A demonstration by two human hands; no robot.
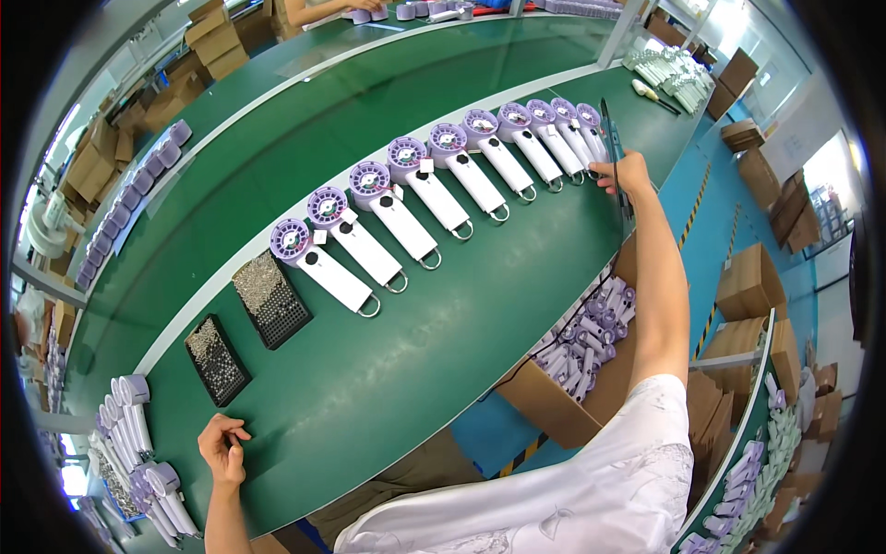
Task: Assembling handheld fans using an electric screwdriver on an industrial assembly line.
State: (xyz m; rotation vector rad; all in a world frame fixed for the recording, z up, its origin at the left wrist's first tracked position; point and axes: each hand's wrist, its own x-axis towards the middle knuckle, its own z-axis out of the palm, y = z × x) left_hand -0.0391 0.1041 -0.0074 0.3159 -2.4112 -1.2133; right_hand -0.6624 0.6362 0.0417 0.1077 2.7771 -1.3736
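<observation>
My right hand [629, 174] is closed around a slim dark electric screwdriver [613, 132] at the right end of the table. Its fingertips come close to the last handles of a row of handheld fans. These white-handled fans [399, 228] lie face up, with purple round heads uncovered, wiring showing and metal loops at the handle ends. Low on the left, my left hand [222, 447] hovers over the table, fingers loosely bent and thumb apart, with nothing visible in it. Beyond it are a small black screw tray [218, 362] and a larger one [271, 300], both holding small metal screws.
More fans [131, 417] are stacked at the left edge. A cardboard box [535, 392] of purple-and-white parts stands below the table's near edge. Pale parts [672, 74] and a small bottle [643, 90] lie at the far right. Another person's hand [365, 5] shows at the top.
</observation>
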